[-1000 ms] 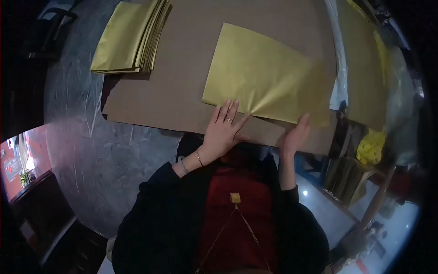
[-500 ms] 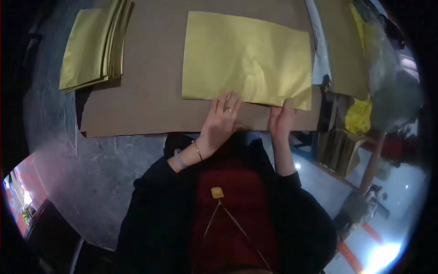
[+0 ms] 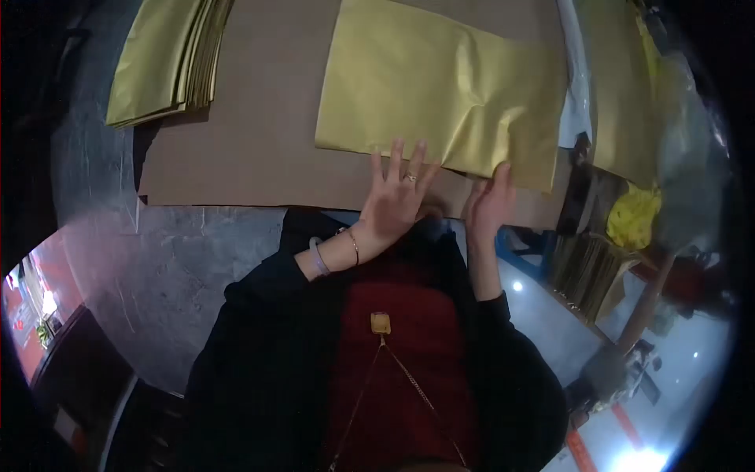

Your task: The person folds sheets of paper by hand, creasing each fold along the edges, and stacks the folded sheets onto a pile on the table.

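Gold paper sheet [image 3: 393, 86] under the left hand's [image 3: 393, 203] fingertips, spread flat and gripping nothing; the right hand [image 3: 489, 208] pinches its near edge, thumb on top. Compared with half a second ago, deeper creases fan from that edge, so the right half looks buckled. Around it lies brown cardboard [image 3: 259, 149], with gold stack [image 3: 153, 59] at left.

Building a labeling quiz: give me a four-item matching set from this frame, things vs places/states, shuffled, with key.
1. Gold paper sheet
2. Gold paper stack
3. Left hand
4. Square pendant

A. Against dark red clothing
B. Wearing a ring
C. At the left side of the cardboard
D. Creased, under fingertips

Pairs: 1-D, 2-C, 3-B, 4-A
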Motion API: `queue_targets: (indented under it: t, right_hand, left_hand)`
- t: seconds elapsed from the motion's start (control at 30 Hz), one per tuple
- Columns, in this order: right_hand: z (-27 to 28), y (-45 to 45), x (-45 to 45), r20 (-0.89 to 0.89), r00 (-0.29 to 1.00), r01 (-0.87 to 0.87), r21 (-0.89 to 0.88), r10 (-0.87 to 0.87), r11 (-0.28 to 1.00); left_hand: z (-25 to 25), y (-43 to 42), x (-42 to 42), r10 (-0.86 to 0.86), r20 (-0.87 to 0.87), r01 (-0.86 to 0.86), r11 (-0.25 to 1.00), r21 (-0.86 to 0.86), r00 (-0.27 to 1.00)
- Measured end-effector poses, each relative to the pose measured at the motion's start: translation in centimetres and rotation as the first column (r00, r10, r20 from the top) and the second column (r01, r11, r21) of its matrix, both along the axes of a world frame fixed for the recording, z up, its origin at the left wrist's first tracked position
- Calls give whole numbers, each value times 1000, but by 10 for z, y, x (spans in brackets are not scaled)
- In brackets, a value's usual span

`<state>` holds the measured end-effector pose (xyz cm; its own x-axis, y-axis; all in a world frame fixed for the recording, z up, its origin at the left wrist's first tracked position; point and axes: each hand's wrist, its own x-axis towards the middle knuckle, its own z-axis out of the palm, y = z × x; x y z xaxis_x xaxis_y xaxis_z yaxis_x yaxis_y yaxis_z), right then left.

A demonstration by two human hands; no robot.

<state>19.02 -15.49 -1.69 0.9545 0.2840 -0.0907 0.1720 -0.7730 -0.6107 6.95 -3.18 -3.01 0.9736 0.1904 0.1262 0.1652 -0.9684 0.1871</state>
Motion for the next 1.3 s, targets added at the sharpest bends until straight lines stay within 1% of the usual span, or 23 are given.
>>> queue_targets:
  t: [0.03, 0.07, 0.1, 0.13, 0.17, 0.2, 0.23, 0.27, 0.3, 0.33, 0.4, 0.43, 0.5, 0.53, 0.6, 0.67, 0.77, 0.83, 0.9, 0.97, 1.0, 1.17, 1.3]
  right_hand:
    - [13, 15, -7, -83, 994, 97, 396, -70, 913]
    - [22, 29, -15, -194, 976, 210, 713, -100, 669]
    - [25, 37, -24, -155, 986, 147, 627, -62, 765]
    - [30, 49, -25, -166, 985, 139, 637, -41, 758]
    - [35, 62, -27, 148, 957, -290, 456, 249, 842]
    - [37, 72, -29, 373, 747, -632, 143, 550, 762]
    - [35, 80, -32, 375, 742, -641, 154, 556, 752]
    - [33, 88, -35, 346, 660, -721, 43, 666, 692]
    - [30, 96, -37, 304, 571, -785, -70, 762, 616]
    - [22, 100, -40, 220, 589, -778, -107, 778, 619]
    - [19, 103, -40, 204, 561, -781, -189, 802, 595]
    - [18, 105, -40, 181, 543, -775, -268, 820, 573]
    - [14, 107, -42, 216, 537, -759, -299, 815, 579]
    - [12, 108, -43, 254, 532, -740, -325, 808, 589]
    - [-2, 112, -44, 271, 560, -708, -334, 783, 622]
    - [-9, 116, -44, 298, 584, -672, -344, 755, 656]
    - [-7, 124, -43, 303, 656, -600, -348, 692, 721]
    - [-1, 126, -44, 262, 566, -661, -422, 781, 621]
    - [0, 123, -43, 256, 551, -694, -389, 794, 606]
    - [0, 121, -42, 222, 467, -764, -386, 856, 517]
    - [3, 122, -42, 230, 446, -748, -436, 865, 501]
    - [5, 127, -42, 249, 455, -743, -422, 855, 519]
    - [-3, 127, -42, 243, 444, -704, -502, 863, 503]
  left_hand:
    - [-2, 0, 0, -14, -13, 15, 997, 71, 1000]
    - [-3, 1, 0, 6, -24, -4, 997, 83, 1000]
    - [-3, 1, 0, -16, -13, 16, 1000, 1, 1000]
    - [-4, 2, 0, -37, 0, 37, 996, -79, 999]
    - [4, 4, 0, -13, 107, 31, 985, -168, 994]
    - [-4, 5, -4, 1, 98, 14, 988, -156, 995]
    - [-7, 8, -7, -121, -70, 136, 944, 301, 990]
    - [-10, 12, -9, -153, -274, 301, 688, 661, 950]
    - [-10, 14, -21, -141, 125, 153, 984, -87, 982]
    - [1, 24, -27, -134, 127, 145, 986, -84, 983]
    - [15, 43, -40, -189, -203, 164, 977, -133, 961]
    - [17, 50, -50, -184, -198, 159, 978, -137, 963]
    - [19, 63, -71, 148, 9, -140, 951, -276, 989]
    - [20, 69, -77, 149, 7, -141, 949, -283, 989]
    - [20, 82, -81, 233, 6, -231, 967, -110, 972]
    - [16, 85, -80, 219, 33, -215, 971, -104, 975]
    - [13, 85, -78, 222, 17, -214, 956, -200, 975]
    - [12, 86, -78, 228, 50, -211, 950, -229, 972]
    - [10, 85, -81, 244, 71, -218, 939, -264, 967]
    - [9, 87, -83, 266, 62, -235, 921, -311, 962]
    - [8, 87, -83, 272, 57, -241, 918, -316, 961]
    - [9, 87, -83, 276, 84, -232, 910, -344, 958]
    - [5, 87, -87, 259, 100, -216, 923, -318, 961]
